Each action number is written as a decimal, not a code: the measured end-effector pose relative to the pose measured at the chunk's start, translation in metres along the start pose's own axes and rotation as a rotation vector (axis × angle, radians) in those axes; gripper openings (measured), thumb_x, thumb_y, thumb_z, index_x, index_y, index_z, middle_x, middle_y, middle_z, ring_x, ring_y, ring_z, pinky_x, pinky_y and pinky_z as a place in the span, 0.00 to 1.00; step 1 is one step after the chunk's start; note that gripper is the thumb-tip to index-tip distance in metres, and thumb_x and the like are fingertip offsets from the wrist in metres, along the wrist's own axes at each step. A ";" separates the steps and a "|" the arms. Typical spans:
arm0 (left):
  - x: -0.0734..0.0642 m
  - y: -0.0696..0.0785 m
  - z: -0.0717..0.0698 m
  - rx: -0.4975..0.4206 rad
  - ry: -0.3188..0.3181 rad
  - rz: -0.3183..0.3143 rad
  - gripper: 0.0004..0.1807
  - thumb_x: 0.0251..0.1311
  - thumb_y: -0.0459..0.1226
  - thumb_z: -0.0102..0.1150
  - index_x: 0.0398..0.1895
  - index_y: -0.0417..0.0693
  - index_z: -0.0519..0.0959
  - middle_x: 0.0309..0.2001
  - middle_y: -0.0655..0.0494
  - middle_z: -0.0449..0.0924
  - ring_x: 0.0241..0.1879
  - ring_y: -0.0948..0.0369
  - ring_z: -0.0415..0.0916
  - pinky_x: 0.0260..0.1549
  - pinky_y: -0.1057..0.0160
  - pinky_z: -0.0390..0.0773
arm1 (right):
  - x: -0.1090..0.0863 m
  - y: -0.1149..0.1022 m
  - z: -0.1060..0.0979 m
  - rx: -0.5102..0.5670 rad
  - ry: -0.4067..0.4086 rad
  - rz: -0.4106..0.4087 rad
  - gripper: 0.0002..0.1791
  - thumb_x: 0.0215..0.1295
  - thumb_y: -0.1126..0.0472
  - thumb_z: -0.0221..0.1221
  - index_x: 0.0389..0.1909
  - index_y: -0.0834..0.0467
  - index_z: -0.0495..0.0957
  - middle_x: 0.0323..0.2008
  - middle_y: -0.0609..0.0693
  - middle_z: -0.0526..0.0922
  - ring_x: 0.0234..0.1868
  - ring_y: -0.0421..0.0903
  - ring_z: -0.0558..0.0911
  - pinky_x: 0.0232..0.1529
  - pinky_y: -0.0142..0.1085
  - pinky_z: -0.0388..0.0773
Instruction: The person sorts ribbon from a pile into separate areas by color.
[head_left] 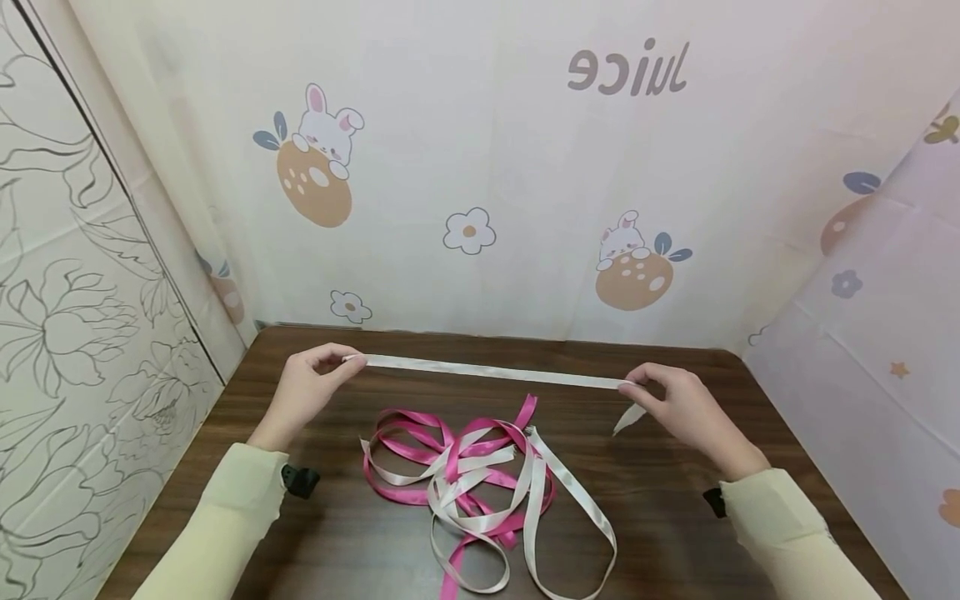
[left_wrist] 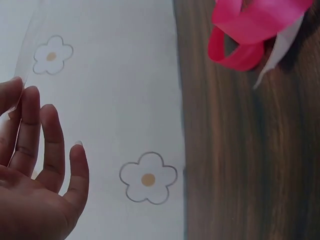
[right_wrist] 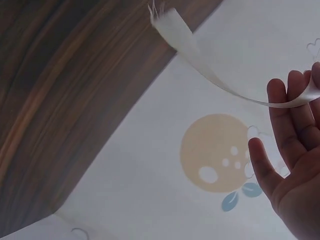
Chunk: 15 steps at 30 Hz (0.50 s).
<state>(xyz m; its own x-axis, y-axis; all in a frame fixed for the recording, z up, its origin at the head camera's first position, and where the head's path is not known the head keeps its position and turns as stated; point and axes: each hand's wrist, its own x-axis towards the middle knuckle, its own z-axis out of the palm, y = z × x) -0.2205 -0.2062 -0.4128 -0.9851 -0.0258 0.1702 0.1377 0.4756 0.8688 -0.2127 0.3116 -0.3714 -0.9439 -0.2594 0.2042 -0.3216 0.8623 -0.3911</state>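
A white satin ribbon (head_left: 487,371) is stretched nearly straight above the far part of the table. My left hand (head_left: 318,379) pinches its left end between thumb and fingers. At the other side my right hand (head_left: 678,408) pinches the ribbon too, and a short frayed tail (right_wrist: 180,37) hangs past those fingers in the right wrist view. In the left wrist view the left hand (left_wrist: 42,165) holds the ribbon at the picture's edge. Below the stretched strip lies a loose tangle of pink ribbon (head_left: 408,496) and white ribbon (head_left: 577,487).
The dark wooden table (head_left: 660,533) backs onto a pale curtain (head_left: 480,167) printed with rabbits, fruit and flowers. A floral panel (head_left: 82,317) runs along the left side. Black bands (head_left: 300,481) sit at both wrists.
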 end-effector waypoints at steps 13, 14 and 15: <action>0.006 -0.018 -0.007 -0.083 0.039 -0.102 0.24 0.62 0.57 0.68 0.49 0.49 0.87 0.36 0.75 0.83 0.41 0.67 0.77 0.39 0.68 0.77 | -0.007 0.048 -0.010 -0.006 0.027 0.127 0.15 0.73 0.43 0.61 0.42 0.51 0.84 0.40 0.52 0.88 0.35 0.41 0.78 0.39 0.38 0.74; 0.007 -0.019 -0.008 -0.079 0.038 -0.109 0.25 0.62 0.58 0.68 0.50 0.49 0.87 0.37 0.75 0.83 0.41 0.67 0.77 0.39 0.68 0.77 | -0.007 0.051 -0.011 -0.004 0.030 0.129 0.15 0.73 0.43 0.61 0.42 0.51 0.84 0.41 0.52 0.88 0.37 0.40 0.78 0.40 0.39 0.75; 0.008 -0.019 -0.009 -0.074 0.037 -0.116 0.25 0.62 0.58 0.68 0.50 0.49 0.87 0.37 0.75 0.83 0.42 0.67 0.77 0.39 0.70 0.77 | -0.007 0.054 -0.012 -0.002 0.036 0.129 0.15 0.72 0.44 0.62 0.43 0.51 0.84 0.42 0.52 0.88 0.39 0.39 0.77 0.41 0.39 0.75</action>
<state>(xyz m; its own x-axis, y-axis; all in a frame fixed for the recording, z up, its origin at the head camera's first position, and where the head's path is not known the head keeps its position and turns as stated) -0.2297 -0.2234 -0.4240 -0.9905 -0.1096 0.0827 0.0320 0.4015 0.9153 -0.2229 0.3650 -0.3834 -0.9741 -0.1304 0.1849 -0.1976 0.8883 -0.4145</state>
